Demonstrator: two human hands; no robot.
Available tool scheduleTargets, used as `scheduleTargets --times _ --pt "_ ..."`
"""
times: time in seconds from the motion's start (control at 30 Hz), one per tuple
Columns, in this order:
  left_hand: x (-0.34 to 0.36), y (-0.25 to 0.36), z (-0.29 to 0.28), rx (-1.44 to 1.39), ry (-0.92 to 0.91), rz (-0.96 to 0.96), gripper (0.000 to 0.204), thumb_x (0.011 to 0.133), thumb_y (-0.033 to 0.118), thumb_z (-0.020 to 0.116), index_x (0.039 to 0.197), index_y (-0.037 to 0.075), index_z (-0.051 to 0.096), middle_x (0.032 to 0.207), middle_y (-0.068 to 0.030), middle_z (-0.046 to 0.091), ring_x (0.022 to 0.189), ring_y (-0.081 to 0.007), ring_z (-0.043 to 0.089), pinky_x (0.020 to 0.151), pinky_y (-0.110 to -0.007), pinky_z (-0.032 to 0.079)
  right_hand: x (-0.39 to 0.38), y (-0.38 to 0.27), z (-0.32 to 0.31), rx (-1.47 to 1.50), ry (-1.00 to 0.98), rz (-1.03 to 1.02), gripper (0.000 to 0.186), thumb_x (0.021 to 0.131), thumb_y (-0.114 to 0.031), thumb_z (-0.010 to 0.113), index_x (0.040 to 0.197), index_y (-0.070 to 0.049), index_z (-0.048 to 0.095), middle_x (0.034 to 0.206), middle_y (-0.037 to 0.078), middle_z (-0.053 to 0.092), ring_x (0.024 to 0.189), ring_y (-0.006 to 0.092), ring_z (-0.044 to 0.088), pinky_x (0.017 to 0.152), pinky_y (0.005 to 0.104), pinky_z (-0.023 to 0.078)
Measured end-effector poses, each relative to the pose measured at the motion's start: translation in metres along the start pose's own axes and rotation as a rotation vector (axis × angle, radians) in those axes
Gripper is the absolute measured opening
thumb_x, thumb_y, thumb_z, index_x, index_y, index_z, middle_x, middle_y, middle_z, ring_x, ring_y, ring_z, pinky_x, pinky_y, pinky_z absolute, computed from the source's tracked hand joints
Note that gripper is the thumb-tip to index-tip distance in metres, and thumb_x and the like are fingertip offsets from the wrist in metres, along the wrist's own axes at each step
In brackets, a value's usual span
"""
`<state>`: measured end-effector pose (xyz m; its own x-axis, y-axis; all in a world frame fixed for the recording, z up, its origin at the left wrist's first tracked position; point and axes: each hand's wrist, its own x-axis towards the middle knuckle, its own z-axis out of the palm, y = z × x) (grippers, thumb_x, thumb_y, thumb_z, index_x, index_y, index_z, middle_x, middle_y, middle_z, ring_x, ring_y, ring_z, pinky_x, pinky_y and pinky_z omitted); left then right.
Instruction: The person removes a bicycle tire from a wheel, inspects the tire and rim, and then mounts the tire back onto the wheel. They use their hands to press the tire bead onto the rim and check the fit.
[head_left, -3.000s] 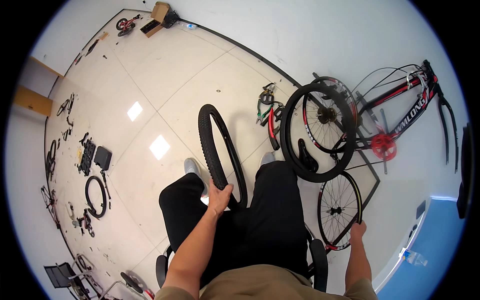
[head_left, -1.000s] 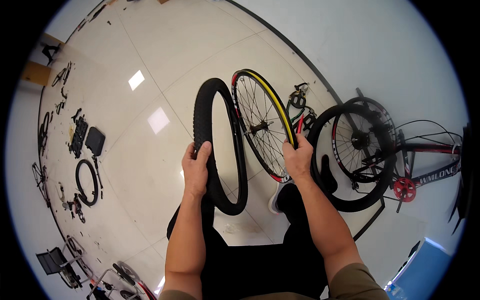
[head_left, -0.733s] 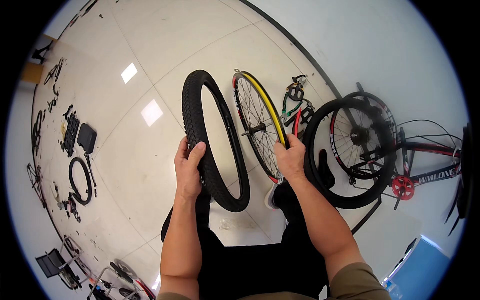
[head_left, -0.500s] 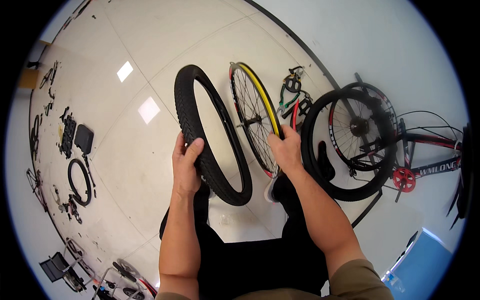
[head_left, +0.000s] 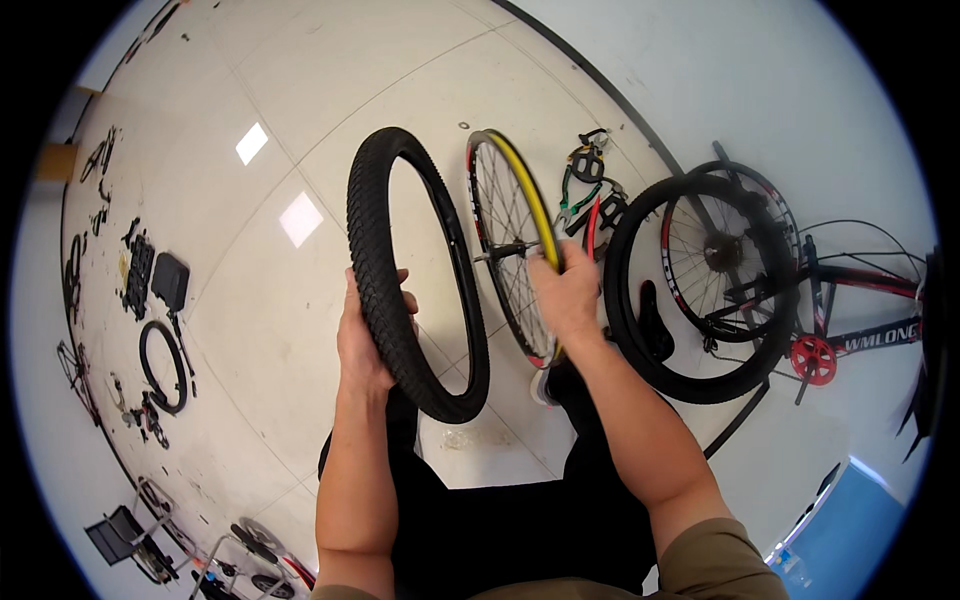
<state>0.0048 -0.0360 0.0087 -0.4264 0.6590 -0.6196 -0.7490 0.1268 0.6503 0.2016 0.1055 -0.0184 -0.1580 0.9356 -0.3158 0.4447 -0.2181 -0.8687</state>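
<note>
A black knobbly bicycle tire [head_left: 372, 235] stands upright in my left hand [head_left: 362, 335], whose fingers wrap round its near left side. To its right is a spoked bicycle wheel [head_left: 490, 205] without a tire, its rim black, white and red with a yellow band along the outer edge. My right hand [head_left: 568, 295] is closed on the right side of that rim. Tire and wheel stand apart, side by side, the wheel's hub and axle [head_left: 508, 250] pointing toward the tire.
At the right, another tire [head_left: 622, 300] leans on a bicycle frame [head_left: 865, 335] with a second wheel [head_left: 668, 240]. Pedals and green-handled pliers [head_left: 570, 195] lie beyond my right hand. A black saddle [head_left: 655, 320] is nearby. Bike parts and a small tire [head_left: 148, 365] lie at the left.
My left hand's grip has shifted, its thumb no longer lying over the tread, and the tire has turned slightly. The wheel has moved a little to the right; my right hand stays on its rim.
</note>
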Motion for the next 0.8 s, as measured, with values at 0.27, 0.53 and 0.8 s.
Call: scheduleTargets --times 0.27,0.53,0.8 --pt "0.000 -0.005 0.010 -0.012 -0.040 0.046 0.075 0.103 0.067 0.033 0.116 0.000 0.063 0.110 -0.0210 0.068 0.102 -0.0346 0.066 0.089 -0.047 0.054 -0.064 0.006 0.049 0.129 -0.086 -0.072 0.034 0.087 -0.014 0.068 0.116 0.002 0.058 0.089 0.020 0.066 0.081 0.0300 0.066 0.077 0.0404 0.053" --pt "0.002 -0.018 0.010 -0.036 -0.188 -0.009 0.084 0.096 0.077 0.036 0.121 0.001 0.062 0.128 -0.0242 0.064 0.122 -0.0430 0.060 0.096 -0.048 0.052 -0.090 0.012 0.065 0.278 -0.252 -0.081 0.035 0.089 -0.001 0.065 0.121 0.005 0.052 0.111 0.025 0.059 0.100 0.0401 0.064 0.087 0.0447 0.052" --pt "0.004 -0.025 0.000 0.047 -0.397 0.098 0.066 0.093 0.061 0.060 0.124 0.003 0.061 0.141 -0.0237 0.055 0.135 -0.0430 0.049 0.106 -0.055 0.042 -0.089 0.005 0.062 0.323 -0.284 -0.013 0.030 0.088 -0.003 0.066 0.114 0.005 0.053 0.107 0.025 0.059 0.095 0.0388 0.064 0.085 0.0450 0.052"
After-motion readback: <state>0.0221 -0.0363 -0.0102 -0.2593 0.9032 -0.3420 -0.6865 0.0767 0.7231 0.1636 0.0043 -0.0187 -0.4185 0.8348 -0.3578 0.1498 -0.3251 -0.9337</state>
